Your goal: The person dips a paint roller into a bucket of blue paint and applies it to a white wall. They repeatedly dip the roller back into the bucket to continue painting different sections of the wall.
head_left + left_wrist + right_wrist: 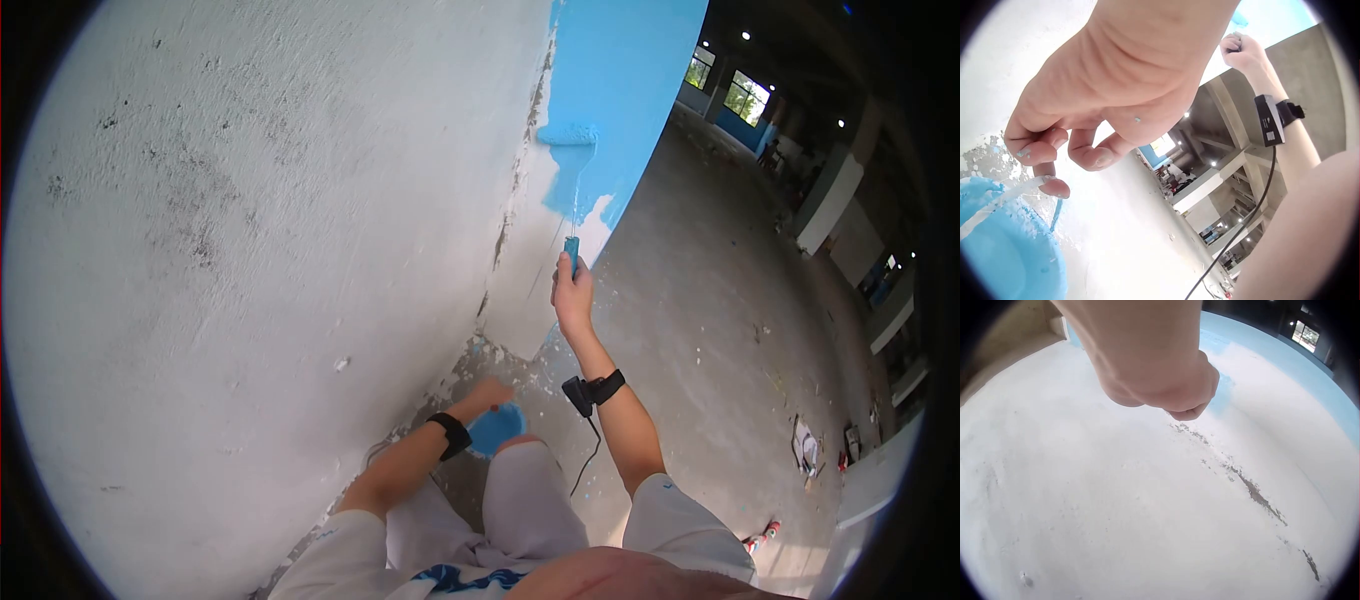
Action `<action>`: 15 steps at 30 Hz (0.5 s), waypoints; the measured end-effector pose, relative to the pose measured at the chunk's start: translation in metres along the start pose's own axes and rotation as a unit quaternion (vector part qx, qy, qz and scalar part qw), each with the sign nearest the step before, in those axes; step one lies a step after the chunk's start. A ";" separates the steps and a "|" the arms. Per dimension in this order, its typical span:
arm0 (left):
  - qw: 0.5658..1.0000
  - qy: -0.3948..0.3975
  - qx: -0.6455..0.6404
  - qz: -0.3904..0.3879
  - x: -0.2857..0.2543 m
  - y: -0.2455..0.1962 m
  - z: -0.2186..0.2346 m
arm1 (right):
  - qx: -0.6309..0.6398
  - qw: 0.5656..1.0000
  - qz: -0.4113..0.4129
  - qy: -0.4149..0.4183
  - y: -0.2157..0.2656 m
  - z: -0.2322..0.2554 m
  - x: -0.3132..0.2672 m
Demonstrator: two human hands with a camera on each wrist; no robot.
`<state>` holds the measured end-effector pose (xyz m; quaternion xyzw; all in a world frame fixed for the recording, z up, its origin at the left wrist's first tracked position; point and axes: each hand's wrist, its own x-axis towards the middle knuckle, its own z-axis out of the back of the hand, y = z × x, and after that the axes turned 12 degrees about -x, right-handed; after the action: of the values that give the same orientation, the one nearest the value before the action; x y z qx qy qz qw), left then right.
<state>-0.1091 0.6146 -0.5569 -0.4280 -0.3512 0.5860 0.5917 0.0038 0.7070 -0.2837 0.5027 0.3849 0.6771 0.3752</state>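
Observation:
My right hand (pixel 573 295) grips the blue handle of a paint roller (pixel 571 246), arm stretched forward. The blue roller sleeve (pixel 568 134) lies against the painted part of the wall panel, close to the corner seam. Low by my knee, my left hand (pixel 487 394) holds a blue paint bucket (pixel 498 432) by its pale handle strap (pixel 999 207). In the left wrist view its fingers curl round the strap, and dabs of blue paint mark the skin. The right wrist view shows the back of the right hand (pixel 1175 384); the roller is hidden there.
A white, stained wall (pixel 300 220) fills the left side and meets the partly blue panel (pixel 630 70) at a cracked corner. Grey concrete floor (pixel 690 330) stretches right, with scattered debris (pixel 806 445) and pillars (pixel 832 205). A black cable (pixel 590 460) hangs from the right wrist camera.

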 end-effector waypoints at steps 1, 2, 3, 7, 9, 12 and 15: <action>1.000 0.001 -0.002 0.000 -0.009 -0.018 0.002 | -0.002 1.000 -0.001 0.000 -0.013 -0.001 -0.010; 0.995 -0.037 -0.056 0.077 -0.017 -0.036 0.002 | 0.006 1.000 -0.025 0.007 -0.026 -0.002 -0.022; 0.980 -0.073 -0.109 0.152 -0.022 -0.050 0.004 | 0.014 0.999 -0.048 0.012 -0.035 0.000 -0.033; 0.990 -0.052 -0.083 0.097 -0.016 -0.045 0.005 | 0.106 0.982 -0.142 0.070 -0.036 0.010 -0.071; 0.988 -0.057 -0.082 0.121 -0.011 -0.041 0.001 | 0.110 0.980 -0.143 0.079 -0.033 0.017 -0.085; 0.987 -0.059 -0.117 0.091 -0.006 -0.036 -0.003 | 0.131 0.977 -0.144 0.092 -0.015 0.034 -0.092; 0.995 -0.037 -0.068 0.063 0.009 -0.009 -0.006 | 0.140 0.978 -0.122 0.095 0.013 0.051 -0.088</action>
<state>-0.0997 0.6231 -0.5520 -0.4664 -0.3839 0.6125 0.5099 0.0706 0.6305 -0.2962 0.4332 0.5677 0.6105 0.3426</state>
